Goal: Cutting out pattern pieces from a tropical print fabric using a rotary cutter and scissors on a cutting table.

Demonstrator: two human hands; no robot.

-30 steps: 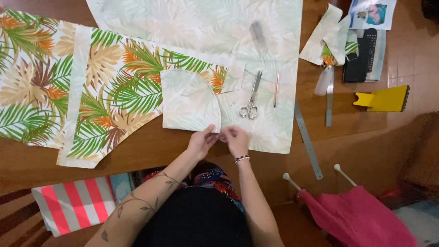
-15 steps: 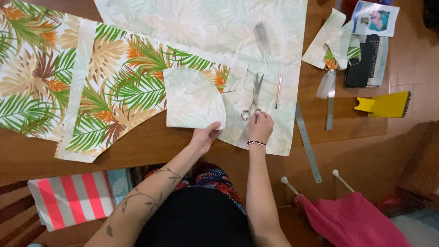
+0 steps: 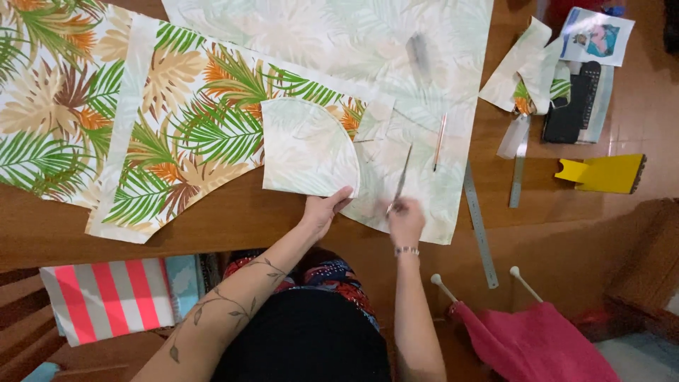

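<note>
My right hand [image 3: 405, 219] grips the handles of a pair of scissors [image 3: 400, 178], blades pointing away over the pale reverse side of a leaf-print fabric [image 3: 424, 71]. My left hand [image 3: 324, 211] pinches the lower right corner of a curved, fan-shaped fabric piece [image 3: 304, 148] that lies on the wooden table [image 3: 233, 219]. To the left of that piece spreads the bright green and orange leaf-print fabric [image 3: 184, 120]. A pencil [image 3: 439, 141] rests on the pale fabric just right of the scissors.
A metal ruler [image 3: 479, 223] lies at the fabric's right edge. Fabric scraps [image 3: 527, 67], a dark case [image 3: 574, 106], a booklet [image 3: 596, 35] and a yellow scraper [image 3: 607, 173] are at the right. A pink bag [image 3: 530, 339] and striped cloth [image 3: 106, 297] sit below.
My right hand went from the fabric's near edge to the scissors and picked them up, pulling them nearer. My left hand stayed on the curved piece's corner.
</note>
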